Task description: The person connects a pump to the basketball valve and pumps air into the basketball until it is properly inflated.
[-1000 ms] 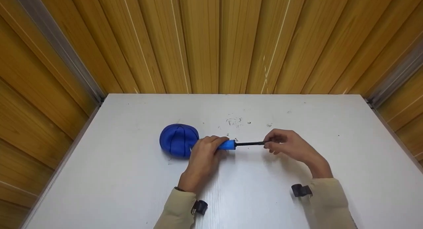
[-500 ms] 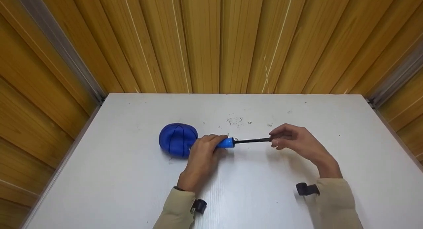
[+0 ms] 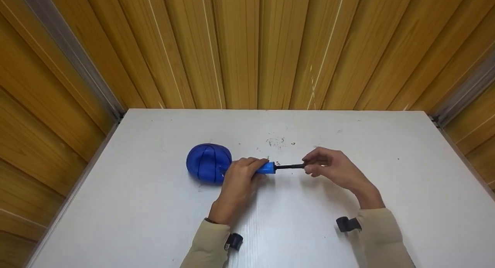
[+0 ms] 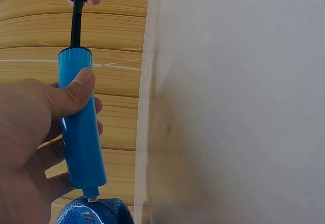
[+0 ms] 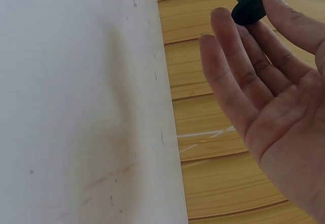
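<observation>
A half-collapsed blue ball (image 3: pixel 209 163) with dark seam lines lies on the white table, dented in its middle. My left hand (image 3: pixel 239 181) grips the blue barrel of a hand pump (image 4: pixel 81 137), thumb laid across it. In the left wrist view the pump's tip meets the ball through a small metal needle. A black plunger rod (image 3: pixel 289 166) sticks out of the barrel to the right. At its far end my right hand (image 3: pixel 338 169) pinches the round black knob (image 5: pixel 249 10) between thumb and fingers; the little finger side stands away from the knob.
The white tabletop (image 3: pixel 154 221) carries dark scuff marks (image 3: pixel 275 141) behind the pump. Wood-patterned panels (image 3: pixel 239 47) rise behind the table and at both sides. A black wrist mount (image 3: pixel 348 224) sticks out from each sleeve.
My right hand first drew the plunger outward to the right, then pushed it back left, so less rod shows now. The left hand and the ball have stayed nearly in place.
</observation>
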Motion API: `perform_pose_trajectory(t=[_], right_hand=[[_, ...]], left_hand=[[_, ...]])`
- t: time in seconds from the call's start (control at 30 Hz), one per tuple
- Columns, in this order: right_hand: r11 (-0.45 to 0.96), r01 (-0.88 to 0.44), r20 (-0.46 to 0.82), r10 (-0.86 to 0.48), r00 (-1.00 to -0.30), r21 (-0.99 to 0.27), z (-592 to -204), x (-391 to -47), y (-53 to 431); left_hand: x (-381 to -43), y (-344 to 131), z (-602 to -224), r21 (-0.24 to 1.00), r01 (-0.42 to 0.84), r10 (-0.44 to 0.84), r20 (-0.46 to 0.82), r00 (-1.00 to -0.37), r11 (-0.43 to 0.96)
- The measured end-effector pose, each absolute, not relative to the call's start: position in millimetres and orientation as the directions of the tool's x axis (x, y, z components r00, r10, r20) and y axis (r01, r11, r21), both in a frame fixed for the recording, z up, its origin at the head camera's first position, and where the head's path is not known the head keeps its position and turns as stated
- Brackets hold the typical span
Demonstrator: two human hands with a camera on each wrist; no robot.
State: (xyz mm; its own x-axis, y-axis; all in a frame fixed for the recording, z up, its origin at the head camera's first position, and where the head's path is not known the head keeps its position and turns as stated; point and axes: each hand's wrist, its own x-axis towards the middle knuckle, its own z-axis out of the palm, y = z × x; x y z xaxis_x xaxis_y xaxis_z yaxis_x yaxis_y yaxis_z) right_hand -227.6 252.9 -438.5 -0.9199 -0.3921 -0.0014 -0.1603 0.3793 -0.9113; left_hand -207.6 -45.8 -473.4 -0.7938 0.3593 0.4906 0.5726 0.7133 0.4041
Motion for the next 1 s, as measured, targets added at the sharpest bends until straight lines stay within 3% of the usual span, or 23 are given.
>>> perform_pose_trajectory(t=[0.63, 1.0], right_hand=[[0.337, -0.210, 0.054, -0.418, -0.907, -0.918, -455, -224, 204], [0.335, -0.231, 0.075, -0.420, -0.904, -0.913, -456, -226, 203]], left_hand=[[-206, -44, -474, 0.369, 0.562, 0.378, 0.463, -0.802, 0.740], [-206, -46, -468, 0.375, 0.559, 0.370, 0.468, -0.803, 0.739]])
